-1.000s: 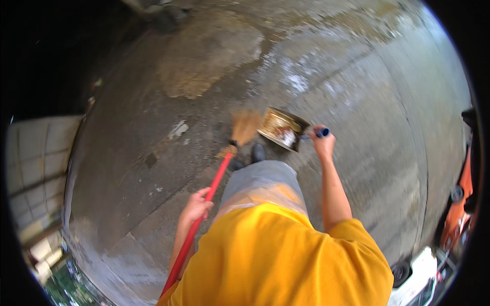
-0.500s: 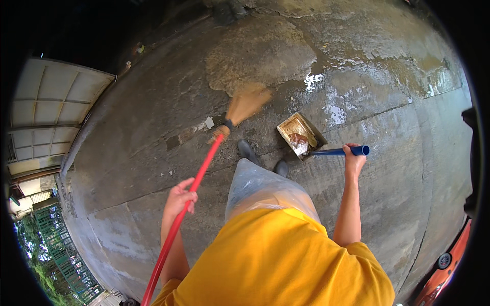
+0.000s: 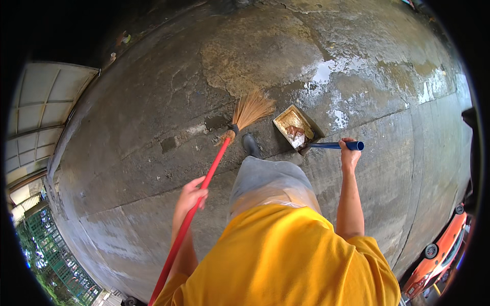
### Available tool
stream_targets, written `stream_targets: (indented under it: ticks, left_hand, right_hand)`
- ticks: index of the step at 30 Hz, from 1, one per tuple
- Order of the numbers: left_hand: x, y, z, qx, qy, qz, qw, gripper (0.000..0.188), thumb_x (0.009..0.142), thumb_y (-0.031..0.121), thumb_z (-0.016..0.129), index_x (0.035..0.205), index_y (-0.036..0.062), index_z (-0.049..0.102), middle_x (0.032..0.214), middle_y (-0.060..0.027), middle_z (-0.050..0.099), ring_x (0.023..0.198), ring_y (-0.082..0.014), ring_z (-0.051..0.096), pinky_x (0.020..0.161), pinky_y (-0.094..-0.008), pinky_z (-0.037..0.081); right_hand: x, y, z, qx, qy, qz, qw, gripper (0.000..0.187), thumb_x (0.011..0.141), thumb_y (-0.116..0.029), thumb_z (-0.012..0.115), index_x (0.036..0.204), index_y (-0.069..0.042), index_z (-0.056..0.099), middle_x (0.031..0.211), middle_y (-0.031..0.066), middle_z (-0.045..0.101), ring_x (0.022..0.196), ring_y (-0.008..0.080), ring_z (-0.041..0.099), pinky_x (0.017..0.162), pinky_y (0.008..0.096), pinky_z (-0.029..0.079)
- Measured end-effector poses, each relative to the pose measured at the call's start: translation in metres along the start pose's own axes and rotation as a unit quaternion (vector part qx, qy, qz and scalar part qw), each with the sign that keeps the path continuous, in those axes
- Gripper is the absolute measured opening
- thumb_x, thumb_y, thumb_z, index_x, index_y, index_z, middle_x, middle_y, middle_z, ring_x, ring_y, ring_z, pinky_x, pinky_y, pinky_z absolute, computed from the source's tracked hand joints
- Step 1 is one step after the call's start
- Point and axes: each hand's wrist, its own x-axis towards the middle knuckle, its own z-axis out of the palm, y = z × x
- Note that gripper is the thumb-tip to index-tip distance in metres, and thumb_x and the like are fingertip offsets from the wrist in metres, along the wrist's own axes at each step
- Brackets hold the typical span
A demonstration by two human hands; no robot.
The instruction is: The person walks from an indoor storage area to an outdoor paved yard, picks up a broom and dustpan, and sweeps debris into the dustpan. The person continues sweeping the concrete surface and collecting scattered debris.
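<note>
My left hand is closed round the red handle of a broom. Its fan of tan bristles rests on wet concrete, ahead of my dark boot. With my right hand I grip the blue tube handle of a box-shaped dustpan. Brown leaf-like scraps and a whitish piece lie inside the dustpan. The bristles are to the left of the pan, a small gap away. The lower end of the broom handle runs out past the bottom of the view.
Cracked concrete spreads around me, with shiny puddles at the far right. A metal-framed panel gate stands at left, above a green fence. An orange car is at the lower right.
The bristles, blurred before, now look sharp and sit slightly further right. A white scrap beside the broom no longer shows. The dustpan and both hands have shifted slightly in view.
</note>
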Motion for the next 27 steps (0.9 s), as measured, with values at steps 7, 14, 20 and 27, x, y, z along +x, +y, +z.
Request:
stream_targets:
  ticks: [7,14,20,27]
  left_hand:
    - [0.034,0.04,-0.044,-0.05,0.045,0.044,0.997,0.069,0.084,0.001,0.06,0.147,-0.0022,0.031,0.069,-0.0072,0.058,0.041,-0.0128,0.049,0.038,-0.0302,0.045]
    - [0.073,0.027,-0.021,0.087,-0.072,-0.068,0.991,0.07,0.082,-0.001,0.061,0.146,0.0001,0.034,0.068,-0.0066,0.059,0.041,-0.0136,0.052,0.037,-0.029,0.044]
    - [0.03,0.122,-0.052,0.091,-0.051,-0.036,0.994,0.066,0.082,-0.003,0.059,0.145,0.0004,0.037,0.067,-0.0073,0.059,0.038,-0.0128,0.051,0.034,-0.0272,0.042]
    - [0.17,0.121,-0.041,0.161,-0.053,-0.014,0.985,0.068,0.084,-0.002,0.058,0.147,0.0003,0.034,0.065,-0.0051,0.055,0.039,-0.0126,0.049,0.033,-0.0296,0.041]
  right_hand:
    - [-0.006,0.002,0.031,-0.047,-0.003,0.01,0.999,0.018,0.075,-0.009,0.076,0.09,-0.002,0.069,0.081,0.0064,0.068,0.076,0.0132,0.062,0.074,0.0284,0.05]
    - [-0.002,0.002,0.031,-0.044,0.003,0.007,0.999,0.021,0.076,-0.013,0.076,0.093,-0.004,0.07,0.082,0.0033,0.066,0.073,0.0112,0.058,0.066,0.0278,0.047]
    - [-0.007,-0.003,0.033,-0.045,0.01,0.044,0.998,0.021,0.074,-0.013,0.077,0.092,-0.003,0.07,0.083,0.0052,0.068,0.077,0.0129,0.062,0.076,0.0289,0.05]
    - [-0.003,-0.021,0.055,-0.07,0.011,0.033,0.997,0.022,0.074,-0.014,0.077,0.091,-0.002,0.07,0.083,0.0061,0.069,0.078,0.0138,0.062,0.075,0.0296,0.05]
